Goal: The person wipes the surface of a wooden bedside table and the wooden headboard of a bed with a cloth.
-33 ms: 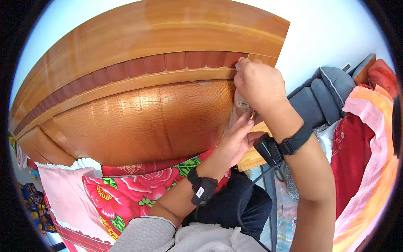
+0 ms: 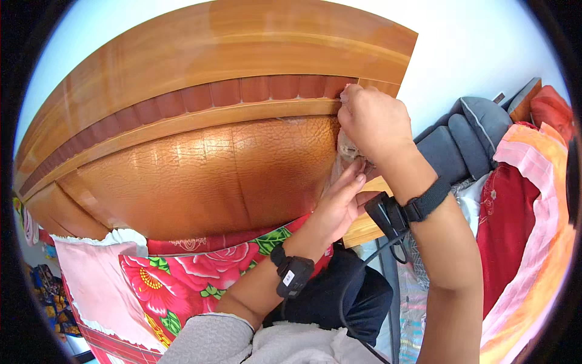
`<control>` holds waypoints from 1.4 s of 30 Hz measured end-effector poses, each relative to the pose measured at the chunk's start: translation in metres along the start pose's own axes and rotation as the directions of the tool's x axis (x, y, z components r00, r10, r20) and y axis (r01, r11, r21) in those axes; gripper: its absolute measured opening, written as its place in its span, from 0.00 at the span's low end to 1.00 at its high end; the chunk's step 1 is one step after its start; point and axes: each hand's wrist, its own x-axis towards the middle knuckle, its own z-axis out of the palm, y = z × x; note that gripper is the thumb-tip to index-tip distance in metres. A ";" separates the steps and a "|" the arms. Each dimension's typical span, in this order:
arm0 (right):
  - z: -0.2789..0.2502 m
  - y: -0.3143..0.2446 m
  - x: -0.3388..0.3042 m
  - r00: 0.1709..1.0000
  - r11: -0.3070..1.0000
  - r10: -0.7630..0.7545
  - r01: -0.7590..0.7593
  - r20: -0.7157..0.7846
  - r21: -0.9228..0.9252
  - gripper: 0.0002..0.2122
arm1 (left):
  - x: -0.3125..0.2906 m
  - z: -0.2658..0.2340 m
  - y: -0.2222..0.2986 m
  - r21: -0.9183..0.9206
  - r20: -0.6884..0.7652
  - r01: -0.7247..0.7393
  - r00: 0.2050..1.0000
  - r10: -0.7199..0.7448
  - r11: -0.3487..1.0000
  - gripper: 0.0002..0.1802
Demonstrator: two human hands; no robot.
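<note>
One piece of pale crumpled material [image 2: 347, 148], thin, at the right end of a wooden headboard [image 2: 254, 45], against the edge of its brown padded panel [image 2: 182, 176]. Partly hidden by the hands.

Right hand [image 2: 377, 118] on top: fingers curled in tight, a pinkish bit of the material showing at the fingertips, next to the end of the red-brown strip [image 2: 195, 98]. Left hand [image 2: 341, 206] below: palm part-turned up, fingers reaching the material's lower part; cannot tell whether they grip it.

Black device on each wrist; dark cable [image 2: 371, 255] near the right one. Below the panel, red floral bedding [image 2: 224, 261]; left of that, pink ruffled fabric [image 2: 100, 273]. Off right, grey cushions [image 2: 445, 155] along the white wall [image 2: 479, 48], then dark red cloth [image 2: 509, 200] beside pink-and-orange fabric [image 2: 545, 164].
</note>
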 end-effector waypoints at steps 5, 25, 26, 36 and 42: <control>-0.012 0.029 0.008 0.859 0.389 0.097 -0.498 0.503 0.775 0.13 | -0.022 0.013 0.013 0.015 -0.039 0.017 0.999 -0.016 1.000 0.33; -0.046 -0.017 -0.151 0.926 -0.838 0.003 -0.203 0.377 0.506 0.28 | -0.069 0.047 0.080 0.656 0.000 -0.108 0.990 0.143 0.747 0.18; -0.043 -0.018 -0.156 0.928 -0.842 -0.005 -0.204 0.371 0.499 0.28 | -0.070 0.058 0.075 0.668 -0.029 -0.028 0.998 0.064 0.743 0.16; -0.038 -0.017 -0.210 0.746 -0.719 -0.470 -0.634 0.472 0.285 0.36 | -0.052 0.075 0.067 0.744 -0.071 -0.129 0.960 0.270 0.656 0.10; -0.028 -0.020 -0.206 0.747 -0.740 -0.485 -0.627 0.454 0.242 0.35 | -0.033 0.084 0.070 0.799 0.081 -0.152 0.986 0.148 0.582 0.11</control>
